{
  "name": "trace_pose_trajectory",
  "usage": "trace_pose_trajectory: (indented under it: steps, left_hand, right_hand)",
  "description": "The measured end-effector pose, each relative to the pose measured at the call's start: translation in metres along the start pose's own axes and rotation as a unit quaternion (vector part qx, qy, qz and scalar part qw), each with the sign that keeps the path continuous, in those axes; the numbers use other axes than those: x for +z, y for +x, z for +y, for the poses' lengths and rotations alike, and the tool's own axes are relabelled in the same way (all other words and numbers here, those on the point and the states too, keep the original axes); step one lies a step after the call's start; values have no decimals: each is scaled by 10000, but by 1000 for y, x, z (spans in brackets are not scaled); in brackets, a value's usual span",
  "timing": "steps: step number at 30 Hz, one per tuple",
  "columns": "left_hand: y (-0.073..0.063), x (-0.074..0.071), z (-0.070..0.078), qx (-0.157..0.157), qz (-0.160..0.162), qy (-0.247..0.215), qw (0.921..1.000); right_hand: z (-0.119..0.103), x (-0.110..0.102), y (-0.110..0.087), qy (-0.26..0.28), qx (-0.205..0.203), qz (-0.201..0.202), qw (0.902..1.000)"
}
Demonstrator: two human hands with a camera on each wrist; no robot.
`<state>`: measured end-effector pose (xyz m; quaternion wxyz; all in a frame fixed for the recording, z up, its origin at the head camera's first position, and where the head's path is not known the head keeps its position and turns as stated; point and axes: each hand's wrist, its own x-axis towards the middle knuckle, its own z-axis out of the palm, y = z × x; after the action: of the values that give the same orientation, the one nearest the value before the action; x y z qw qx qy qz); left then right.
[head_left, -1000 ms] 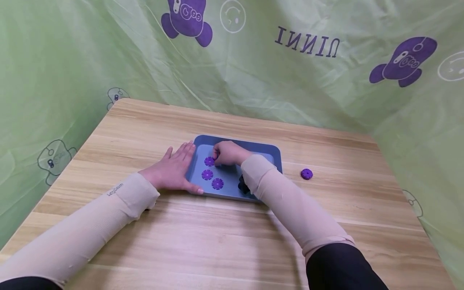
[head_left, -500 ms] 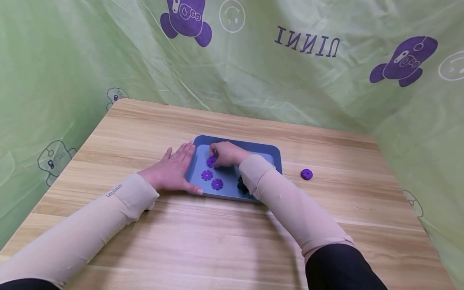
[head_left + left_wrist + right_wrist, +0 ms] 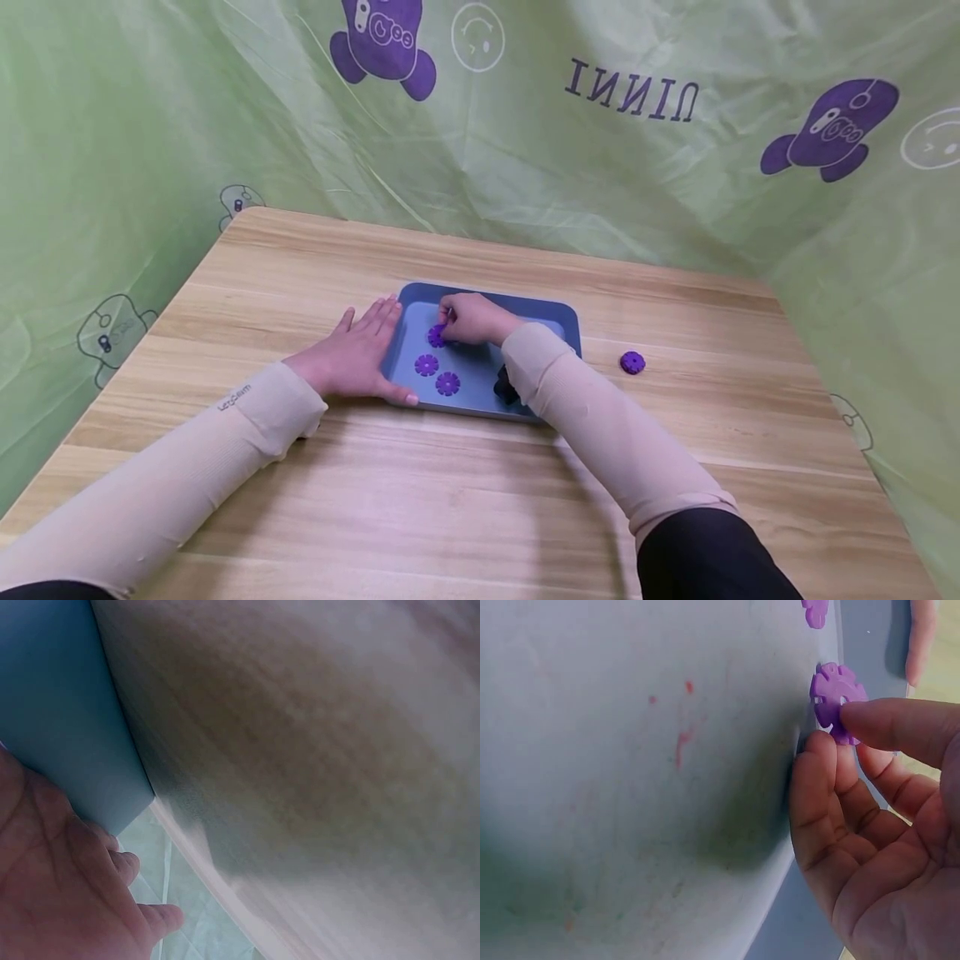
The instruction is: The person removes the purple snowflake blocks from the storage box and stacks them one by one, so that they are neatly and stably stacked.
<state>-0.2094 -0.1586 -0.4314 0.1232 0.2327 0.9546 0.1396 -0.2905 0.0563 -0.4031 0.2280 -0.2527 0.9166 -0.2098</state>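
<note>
My left hand (image 3: 356, 354) lies with spread, straight fingers against the left side of a blue tray (image 3: 467, 408), its thumb along the near edge. In the left wrist view its palm (image 3: 56, 862) is beside the tray's outer wall (image 3: 64, 697). Inside the tray, my right hand (image 3: 476, 318) pinches a purple notched snowflake disc (image 3: 832, 694) between thumb and fingers, close over the tray floor. Two more purple snowflake discs, a left one (image 3: 427, 365) and a nearer one (image 3: 447, 383), lie flat on the tray floor. Part of the tray is hidden beneath my right forearm.
Right of the tray, a small purple pile of discs (image 3: 632, 362) sits on the wooden table (image 3: 450, 500). A black object (image 3: 506, 387) shows under my right wrist. Green printed curtain (image 3: 525, 167) encloses the table's back and sides.
My right hand has taken hold of the farthest disc, which has shifted slightly right. My left hand has stayed at the tray's left side.
</note>
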Motion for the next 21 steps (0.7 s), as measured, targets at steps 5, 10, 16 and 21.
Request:
trace_pose_trajectory:
  steps: [5,10,16,21]
  left_hand:
    - [0,0,0,-7,15,-27,10000]
    - [0,1,0,-16,11,-13,10000]
    - [-1,0,1,-7,9,-37,10000]
    - [-2,-2,2,-12,14,-54,10000]
  right_hand:
    - [3,-2,-3,488,110,-18,9987]
    - [9,-5,-6,941,237,-49,9953]
    - [15,-9,-11,1082,297,-92,9936]
    - [16,-13,-16,1185,350,-65,9923]
